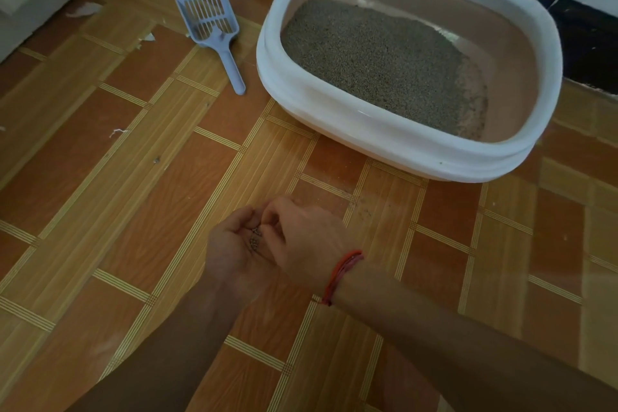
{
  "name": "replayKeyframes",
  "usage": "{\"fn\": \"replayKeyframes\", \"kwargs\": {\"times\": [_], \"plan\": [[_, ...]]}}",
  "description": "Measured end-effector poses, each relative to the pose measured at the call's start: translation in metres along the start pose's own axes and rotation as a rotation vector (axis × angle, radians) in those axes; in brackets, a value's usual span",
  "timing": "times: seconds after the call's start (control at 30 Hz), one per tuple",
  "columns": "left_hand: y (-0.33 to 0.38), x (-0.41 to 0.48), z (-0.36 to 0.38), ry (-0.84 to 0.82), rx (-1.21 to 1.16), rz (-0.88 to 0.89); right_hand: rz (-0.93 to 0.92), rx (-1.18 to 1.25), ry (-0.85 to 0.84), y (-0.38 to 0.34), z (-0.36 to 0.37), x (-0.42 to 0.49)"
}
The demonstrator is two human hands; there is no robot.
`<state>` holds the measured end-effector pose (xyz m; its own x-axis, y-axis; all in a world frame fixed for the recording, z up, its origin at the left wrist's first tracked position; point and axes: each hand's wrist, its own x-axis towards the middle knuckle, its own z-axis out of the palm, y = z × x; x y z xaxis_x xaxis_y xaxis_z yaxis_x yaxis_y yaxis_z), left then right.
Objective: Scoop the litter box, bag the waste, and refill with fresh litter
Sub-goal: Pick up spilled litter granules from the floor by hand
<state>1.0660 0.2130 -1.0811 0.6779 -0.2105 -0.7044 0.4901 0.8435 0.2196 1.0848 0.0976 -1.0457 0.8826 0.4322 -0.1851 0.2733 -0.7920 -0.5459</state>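
**Stray grains in the palm, box just ahead**

We find both hands meeting low over the tiled floor (133,177), in front of the litter box (368,117) and apart from it. The left hand (234,244) lies palm-up and loosely cupped, with a few dark litter grains (255,239) resting in its hollow. The right hand (307,234), with a red thread bracelet (341,274) at the wrist, arches over that palm, its fingers curled down into it. The fingertips are hidden, so we cannot tell whether they pinch any grains.

The white-rimmed box sits beyond the hands and to their right, against a dark skirting (585,27). Its grey litter (374,60) covers most of the bottom and thins out at the near right end. A faint scatter of spilled grains (368,211) dusts the floor between the right hand and the box. The blue slotted scoop (214,30) lies flat on the floor just left of the box, well beyond the hands, handle pointing toward us. Small white scraps (117,132) dot the floor at the left.
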Motion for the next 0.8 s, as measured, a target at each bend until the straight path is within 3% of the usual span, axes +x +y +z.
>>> {"fn": "replayKeyframes", "kwargs": {"times": [0.27,0.6,0.8], "plan": [[-0.001,-0.002,0.004,0.024,-0.050,0.050,0.023,0.113,0.050,0.011,-0.012,-0.002],[-0.002,0.001,0.006,0.057,-0.075,0.058,0.343,-0.015,0.140,0.096,-0.019,0.010],[-0.003,0.003,0.006,0.068,-0.077,0.049,0.387,-0.043,0.143,0.111,-0.014,0.015]]}}
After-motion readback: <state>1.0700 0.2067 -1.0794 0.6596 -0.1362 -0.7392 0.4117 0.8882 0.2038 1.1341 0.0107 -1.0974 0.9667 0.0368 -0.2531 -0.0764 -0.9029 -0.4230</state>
